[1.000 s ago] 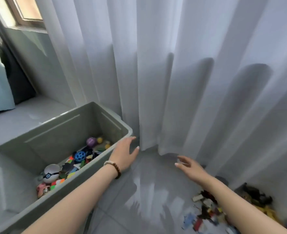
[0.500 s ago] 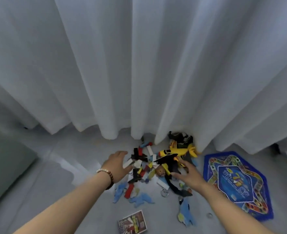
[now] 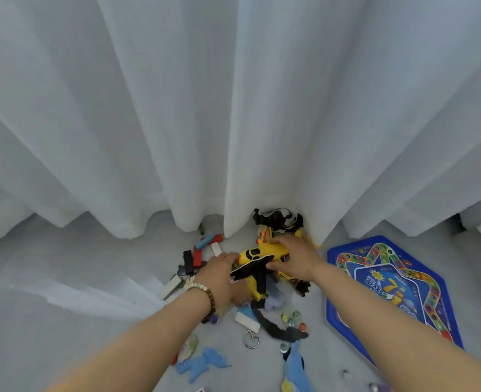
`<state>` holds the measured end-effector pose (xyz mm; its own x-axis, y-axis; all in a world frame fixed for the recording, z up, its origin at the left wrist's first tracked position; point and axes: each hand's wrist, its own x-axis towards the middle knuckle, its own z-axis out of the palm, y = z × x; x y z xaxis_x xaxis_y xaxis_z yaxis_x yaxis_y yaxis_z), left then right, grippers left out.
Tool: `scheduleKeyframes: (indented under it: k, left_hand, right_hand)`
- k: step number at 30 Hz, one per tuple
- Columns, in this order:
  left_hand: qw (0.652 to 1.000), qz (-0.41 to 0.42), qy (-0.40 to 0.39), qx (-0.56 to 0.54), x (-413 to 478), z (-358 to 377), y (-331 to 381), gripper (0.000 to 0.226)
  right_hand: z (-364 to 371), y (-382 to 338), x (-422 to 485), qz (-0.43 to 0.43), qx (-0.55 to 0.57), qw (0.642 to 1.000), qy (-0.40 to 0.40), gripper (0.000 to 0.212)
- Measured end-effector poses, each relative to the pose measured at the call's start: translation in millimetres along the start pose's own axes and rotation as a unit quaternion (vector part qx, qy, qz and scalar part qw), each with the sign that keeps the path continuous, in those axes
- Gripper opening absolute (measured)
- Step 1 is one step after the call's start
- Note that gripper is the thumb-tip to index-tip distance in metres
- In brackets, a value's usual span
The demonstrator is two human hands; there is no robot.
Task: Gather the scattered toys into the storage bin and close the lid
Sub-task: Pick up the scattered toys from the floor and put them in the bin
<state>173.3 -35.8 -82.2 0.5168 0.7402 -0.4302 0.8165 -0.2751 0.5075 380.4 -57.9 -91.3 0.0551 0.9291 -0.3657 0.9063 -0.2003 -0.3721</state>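
A pile of scattered toys lies on the grey floor at the foot of the white curtain. On top is a yellow toy plane (image 3: pixel 257 253) with a black wing (image 3: pixel 250 269). My right hand (image 3: pixel 297 258) grips the plane's body from the right, fingers over it and thumb below. From the left, my left hand (image 3: pixel 219 274), with a bead bracelet on its wrist, curls its fingers into the pile at the plane's nose. Small coloured blocks (image 3: pixel 195 257) lie to the left of the plane. The storage bin is out of view.
A blue board-game mat (image 3: pixel 428 281) lies flat to the right. Near me are marbles (image 3: pixel 290 318), a key ring (image 3: pixel 251 339), blue rubber figures (image 3: pixel 202 363) and a black strap (image 3: pixel 276 329). A black-and-white toy (image 3: pixel 279 219) sits against the curtain (image 3: pixel 233 108).
My view swung right from the grey bin to the toy pile. Both hands moved forward into the pile and now hold the yellow plane and the toys around it.
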Motion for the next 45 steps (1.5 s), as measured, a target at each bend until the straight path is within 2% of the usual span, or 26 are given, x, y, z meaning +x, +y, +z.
scheduleKeyframes:
  k: [5, 10, 16, 21, 29, 32, 36, 41, 45]
  left_hand:
    - [0.998, -0.040, 0.040, -0.022, 19, 9, 0, 0.047]
    - [0.999, -0.033, 0.031, -0.005, 29, 12, -7, 0.034]
    - [0.998, -0.037, 0.028, -0.036, 33, 10, -13, 0.023]
    - [0.995, -0.028, 0.009, -0.098, 30, 10, -22, 0.007]
    - [0.974, -0.030, 0.009, -0.225, 10, 5, -26, 0.012]
    - [0.968, -0.050, 0.028, -0.242, 2, 2, -27, 0.014]
    - [0.957, -0.068, 0.058, -0.276, -10, -15, -28, 0.014]
    - [0.927, -0.081, 0.103, -0.352, -61, -72, -19, 0.013]
    - [0.895, -0.111, 0.173, -0.396, -143, -141, -29, 0.015]
  right_hand:
    - [1, 17, 6, -0.028, -0.015, 0.999, 0.012, 0.054]
    - [-4, 27, 9, -0.034, -0.024, 0.999, 0.001, 0.048]
    - [-5, 42, 8, -0.015, -0.022, 1.000, -0.001, 0.043]
    - [-1, 42, 7, -0.007, -0.072, 0.997, -0.015, 0.049]
    - [6, 45, -11, 0.017, 0.056, 0.998, 0.002, 0.046]
    - [7, 45, -22, 0.041, 0.158, 0.986, 0.024, 0.040]
    - [-7, 34, -38, 0.068, 0.237, 0.967, 0.059, 0.038]
    - [-48, -24, -68, 0.035, 0.290, 0.952, 0.093, 0.036]
    - [-95, -123, -89, -0.018, 0.312, 0.946, 0.088, 0.035]
